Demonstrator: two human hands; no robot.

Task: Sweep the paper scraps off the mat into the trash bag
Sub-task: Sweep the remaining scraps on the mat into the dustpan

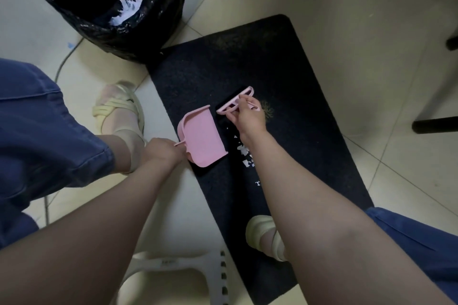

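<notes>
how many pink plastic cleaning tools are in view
2: a pink plastic dustpan gripped by the left hand at the left edge of the dark floor mat, and a pink-handled black-bristled brush gripped by the right hand just beyond it on the mat.

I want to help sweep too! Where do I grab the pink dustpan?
Take the dustpan by its thin handle, the stick poking out of the raised back wall. Come from that back side, over the bare floor, with your grip around the stick. The flat open edge faces the paper scraps on the mat, so keep clear of it.
</notes>
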